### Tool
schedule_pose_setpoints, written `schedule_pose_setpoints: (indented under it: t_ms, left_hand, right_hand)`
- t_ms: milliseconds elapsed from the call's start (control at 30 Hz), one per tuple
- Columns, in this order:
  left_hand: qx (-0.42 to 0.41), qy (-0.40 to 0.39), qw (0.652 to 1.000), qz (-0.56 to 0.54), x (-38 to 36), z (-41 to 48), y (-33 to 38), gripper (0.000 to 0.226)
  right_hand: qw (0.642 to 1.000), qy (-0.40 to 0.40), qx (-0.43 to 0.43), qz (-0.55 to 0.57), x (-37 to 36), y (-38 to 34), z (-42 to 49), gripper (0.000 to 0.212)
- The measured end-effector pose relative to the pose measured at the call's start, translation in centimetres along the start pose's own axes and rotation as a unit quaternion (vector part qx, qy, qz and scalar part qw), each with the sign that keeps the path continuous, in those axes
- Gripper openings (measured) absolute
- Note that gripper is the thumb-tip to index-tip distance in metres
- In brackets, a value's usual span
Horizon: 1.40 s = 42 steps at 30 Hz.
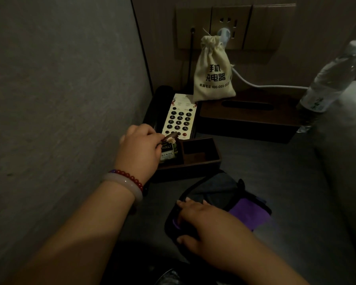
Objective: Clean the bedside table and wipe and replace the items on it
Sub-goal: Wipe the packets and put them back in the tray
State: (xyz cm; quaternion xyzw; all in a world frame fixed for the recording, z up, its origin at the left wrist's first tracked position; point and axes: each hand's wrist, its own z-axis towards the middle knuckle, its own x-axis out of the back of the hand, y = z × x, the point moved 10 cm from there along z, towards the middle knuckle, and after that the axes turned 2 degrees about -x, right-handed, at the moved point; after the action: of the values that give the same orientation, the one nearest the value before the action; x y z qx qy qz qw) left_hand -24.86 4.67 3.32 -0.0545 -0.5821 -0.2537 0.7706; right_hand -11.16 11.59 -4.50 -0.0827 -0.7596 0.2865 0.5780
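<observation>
**Packet pinched at the tray, cloth under the other grip**

The left grip (140,147) pinches a green packet (169,150) standing in the left compartment of the wooden tray (201,159). At 5 o'clock from the tray, the right grip (201,221) lies spread, fingers fairly straight, on the dark-and-purple cloth (249,214) on the counter (296,182). The phone (179,118) sits at 12 o'clock.

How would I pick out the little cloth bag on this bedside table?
Find the socket panel on the back wall; below it lies a dark wooden tissue box. The bag stands upright at that box's left rear corner, beside the phone. It alone is pale and drawstring-tied, with dark characters printed on its front.
</observation>
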Motion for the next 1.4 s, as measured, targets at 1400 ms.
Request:
schedule_pose_setpoints:
  t_ms: [1400]
  left_hand:
    - [-0.015,0.105,0.972,-0.209,-0.5,-8.1,7.9,0.037]
  right_hand:
    - [0.920,0.103,-0.377,-0.040,5.2,12.7,-4.3,0.058]
